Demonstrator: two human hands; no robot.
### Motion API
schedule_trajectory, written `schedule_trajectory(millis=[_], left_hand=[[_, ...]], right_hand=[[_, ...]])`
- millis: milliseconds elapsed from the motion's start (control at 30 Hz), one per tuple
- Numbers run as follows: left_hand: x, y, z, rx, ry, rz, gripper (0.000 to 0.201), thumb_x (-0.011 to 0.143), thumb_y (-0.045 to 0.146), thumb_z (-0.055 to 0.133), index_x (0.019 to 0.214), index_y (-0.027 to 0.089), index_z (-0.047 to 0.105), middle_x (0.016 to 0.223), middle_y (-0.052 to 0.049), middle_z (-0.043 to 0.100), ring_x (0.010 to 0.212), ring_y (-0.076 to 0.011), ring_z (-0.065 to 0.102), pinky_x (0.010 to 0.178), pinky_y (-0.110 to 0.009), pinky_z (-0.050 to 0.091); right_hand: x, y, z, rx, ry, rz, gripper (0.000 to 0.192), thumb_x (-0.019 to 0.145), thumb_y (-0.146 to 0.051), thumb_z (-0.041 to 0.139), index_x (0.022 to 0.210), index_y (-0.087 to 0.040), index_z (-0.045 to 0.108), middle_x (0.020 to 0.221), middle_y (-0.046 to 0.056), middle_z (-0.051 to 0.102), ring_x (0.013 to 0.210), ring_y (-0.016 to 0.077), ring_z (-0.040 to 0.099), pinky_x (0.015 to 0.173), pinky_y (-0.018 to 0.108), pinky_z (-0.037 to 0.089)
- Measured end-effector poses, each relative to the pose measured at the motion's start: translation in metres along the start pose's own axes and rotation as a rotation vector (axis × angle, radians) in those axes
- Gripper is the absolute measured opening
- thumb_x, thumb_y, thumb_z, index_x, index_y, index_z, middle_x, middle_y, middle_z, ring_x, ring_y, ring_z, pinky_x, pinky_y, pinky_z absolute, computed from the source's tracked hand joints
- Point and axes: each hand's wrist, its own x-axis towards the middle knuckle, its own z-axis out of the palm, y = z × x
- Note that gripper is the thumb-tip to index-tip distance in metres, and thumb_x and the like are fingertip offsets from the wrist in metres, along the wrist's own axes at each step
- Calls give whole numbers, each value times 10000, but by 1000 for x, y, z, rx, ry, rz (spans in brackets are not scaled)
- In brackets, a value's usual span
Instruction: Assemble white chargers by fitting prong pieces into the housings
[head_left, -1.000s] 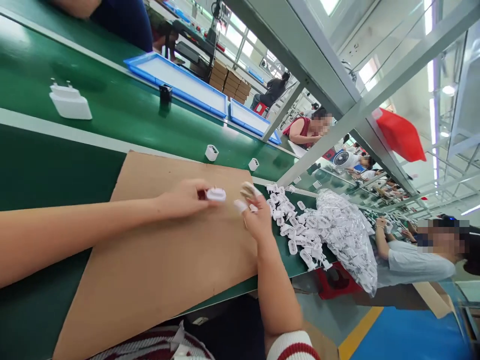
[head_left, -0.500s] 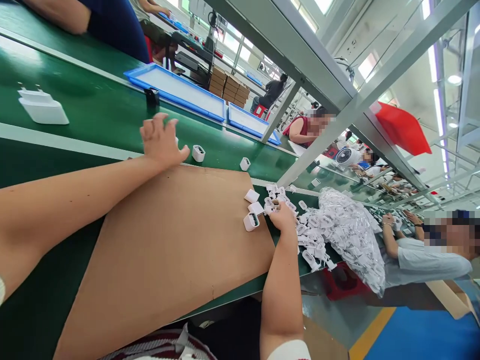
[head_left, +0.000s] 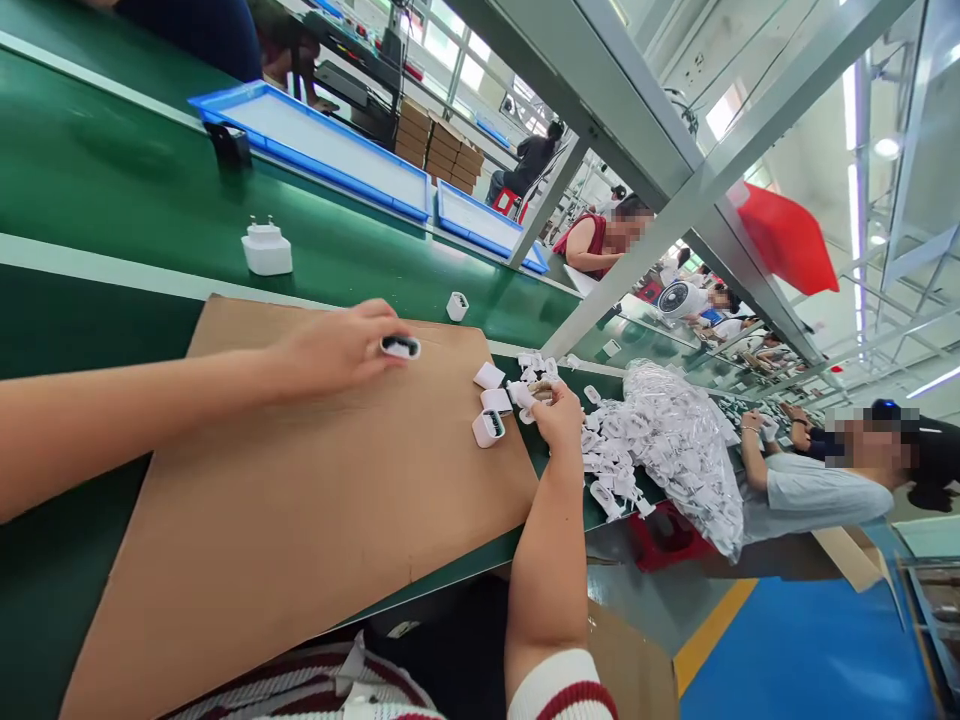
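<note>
My left hand (head_left: 337, 345) is above the cardboard sheet (head_left: 300, 480), fingers closed round a white charger housing (head_left: 401, 347) whose dark open end faces right. My right hand (head_left: 559, 412) pinches a small white plastic part (head_left: 521, 393) at the sheet's right edge, beside a heap of similar white parts (head_left: 611, 450). Close to that hand, on the sheet's right side, lie a white housing (head_left: 489, 428) with its open end showing and two more white pieces, one being a flat-looking piece (head_left: 489, 376).
On the green belt (head_left: 135, 200) beyond the sheet are a white two-pin adapter (head_left: 267, 250) and another housing (head_left: 457, 306). Blue-rimmed trays (head_left: 322, 150) line its far side. A clear bag of parts (head_left: 675, 440) lies right, near a co-worker (head_left: 817, 500). A metal post (head_left: 562, 190) slants overhead.
My left hand has come back from the belt over the cardboard, now with a housing in it. My right hand has lifted a part at the heap's edge. An adapter appears further right on the belt.
</note>
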Motion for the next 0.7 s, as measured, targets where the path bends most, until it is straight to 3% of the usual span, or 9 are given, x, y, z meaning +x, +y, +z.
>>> schedule_trajectory(millis=[167, 333, 433, 500, 600, 700], left_hand=[[-46, 30, 29, -319, -149, -66, 555, 867, 657, 527, 1162, 221, 703, 1149, -86, 668, 933, -256, 654, 799, -344, 523], [-51, 28, 39, -412, -185, -126, 518, 762, 672, 633, 1006, 224, 725, 980, -71, 713, 922, -274, 648, 754, -331, 495], [-51, 27, 38, -473, -169, -105, 510, 757, 641, 651, 1028, 218, 741, 983, -72, 706, 930, -269, 643, 772, -334, 487], [-52, 27, 36, -516, -148, -82, 495, 749, 619, 673, 1020, 210, 738, 997, -72, 697, 944, -265, 639, 806, -335, 488], [-53, 27, 34, -555, -162, -73, 437, 772, 591, 658, 941, 193, 724, 914, -61, 666, 856, -239, 623, 746, -322, 473], [-52, 25, 33, -587, -170, -67, 416, 772, 570, 668, 933, 190, 726, 865, -48, 647, 815, -226, 605, 707, -312, 456]], right_hand=[[-5, -11, 1, 591, -30, -4, 366, 615, -410, 783, 899, -212, 666, 935, 49, 746, 853, 190, 674, 696, 278, 522], [-25, -37, 6, 882, -250, 13, 390, 566, -352, 824, 907, -241, 670, 844, -9, 708, 633, 94, 564, 541, 207, 439], [-42, -52, 23, 881, -384, -1, 382, 590, -375, 860, 902, -245, 681, 690, -53, 627, 484, 58, 440, 441, 193, 338], [-52, -60, 36, 841, -459, -22, 406, 615, -398, 871, 946, -256, 686, 723, -49, 650, 482, 67, 478, 427, 195, 329], [-64, -69, 53, 776, -535, -122, 369, 681, -438, 851, 957, -254, 687, 892, 3, 728, 665, 132, 647, 521, 233, 463], [-70, -75, 61, 636, -483, -237, 286, 733, -410, 826, 902, -235, 676, 955, 35, 750, 858, 180, 706, 731, 301, 571]])
